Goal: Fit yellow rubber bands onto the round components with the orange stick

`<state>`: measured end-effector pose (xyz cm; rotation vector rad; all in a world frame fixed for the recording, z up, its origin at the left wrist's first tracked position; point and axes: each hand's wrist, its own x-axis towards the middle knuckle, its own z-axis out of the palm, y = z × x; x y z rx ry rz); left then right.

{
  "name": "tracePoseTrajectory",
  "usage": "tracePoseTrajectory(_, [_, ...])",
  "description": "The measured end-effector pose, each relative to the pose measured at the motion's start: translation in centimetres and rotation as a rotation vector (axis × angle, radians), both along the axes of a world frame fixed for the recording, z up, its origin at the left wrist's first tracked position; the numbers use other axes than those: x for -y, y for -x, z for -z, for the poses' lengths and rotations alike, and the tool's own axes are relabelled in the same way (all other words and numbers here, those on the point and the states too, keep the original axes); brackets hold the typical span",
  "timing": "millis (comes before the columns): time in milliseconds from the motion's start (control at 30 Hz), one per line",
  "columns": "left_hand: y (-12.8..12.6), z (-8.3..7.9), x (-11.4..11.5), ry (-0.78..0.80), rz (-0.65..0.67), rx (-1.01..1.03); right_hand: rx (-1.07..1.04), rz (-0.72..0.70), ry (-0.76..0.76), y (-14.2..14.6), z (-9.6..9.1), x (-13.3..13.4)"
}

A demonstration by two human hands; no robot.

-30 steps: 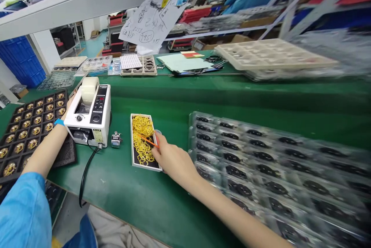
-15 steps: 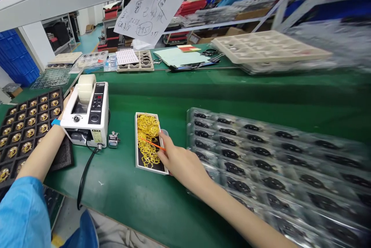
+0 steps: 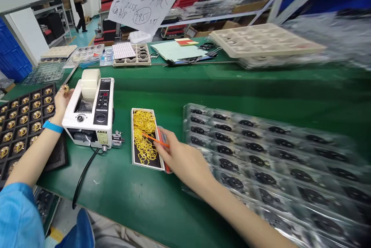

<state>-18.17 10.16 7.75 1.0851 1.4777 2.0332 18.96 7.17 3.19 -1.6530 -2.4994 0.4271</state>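
My left hand (image 3: pixel 62 103), with a blue band at its wrist, is beside the left of the white tape dispenser (image 3: pixel 87 118). Its fingers are closed on a small gold round part (image 3: pixel 66 89). In my right hand (image 3: pixel 185 157) is a thin orange pointed tool (image 3: pixel 156 139), its tip over the yellow ring-shaped pieces (image 3: pixel 145 124). They lie heaped in a narrow white box (image 3: pixel 133 139) with a dark bottom. Against the box's right side, partly behind my right hand, something orange and grey shows; its kind is unclear.
A black foam tray (image 3: pixel 58 159) of gold round parts lies at left. Clear plastic trays (image 3: pixel 213 151) with black parts spread at right. A small metal counter (image 3: pixel 117 139) adjoins the dispenser. Along the back shelf are a beige tray (image 3: pixel 266 41) and a clipboard (image 3: pixel 181 51).
My left hand has come into view from behind the dispenser, showing the gold part. The dispenser and counter sit slightly further right, closer to the white box. The view has shifted a little.
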Motion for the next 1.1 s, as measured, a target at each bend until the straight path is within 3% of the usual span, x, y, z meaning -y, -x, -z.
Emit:
tracePoseTrajectory(100, [-1.5, -2.8, 4.4, -0.161, -0.173, -0.005, -0.373, -0.071, -0.188, -1.9, 0.1, -0.2])
tracePoseTrajectory(167, [-4.5, -4.3, 8.4, -0.29, -0.251, -0.143, -0.592, -0.164, -0.302, -2.6, -0.2, -0.2])
tracePoseTrajectory(233, [-8.7, -4.5, 12.0, -0.278, -0.225, -0.258, -0.763, -0.227, -0.371, -2.9, -0.6, 0.1])
tracePoseTrajectory(267, [-11.1, -4.1, 13.4, -0.191, -0.072, -0.321, -0.837, -0.236, -0.382, -2.8, -0.8, 0.3])
tracePoseTrajectory(333, [-15.4, -2.6, 14.9, 0.14, 0.427, -0.308, -0.976, -0.217, -0.377, -2.6, -1.2, 0.7])
tracePoseTrajectory(400, [-18.6, -0.7, 14.6, 0.452, 0.76, -0.056, -1.096, -0.18, -0.339, -2.5, -1.3, 1.3])
tracePoseTrajectory(467, [-20.3, 1.1, 13.4, 0.617, 0.878, 0.228, -1.194, -0.167, -0.254, -2.5, -1.4, 2.0])
tracePoseTrajectory(533, [-20.7, 2.3, 12.1, 0.675, 0.892, 0.426, -1.246, -0.204, -0.14, -2.4, -1.4, 2.7])
tracePoseTrajectory(633, [-20.3, 2.7, 11.2, 0.649, 0.822, 0.571, -1.192, -0.297, -0.024, -2.3, -1.3, 3.8])
tracePoseTrajectory(733, [-19.8, 2.4, 11.4, 0.568, 0.779, 0.59, -1.137, -0.325, 0.038, -1.8, -1.1, 4.7])
tracePoseTrajectory(1100, [-19.5, 3.1, 12.5, 0.376, 0.931, 0.415, -1.192, -0.265, 0.196, -0.8, -0.7, 5.5])
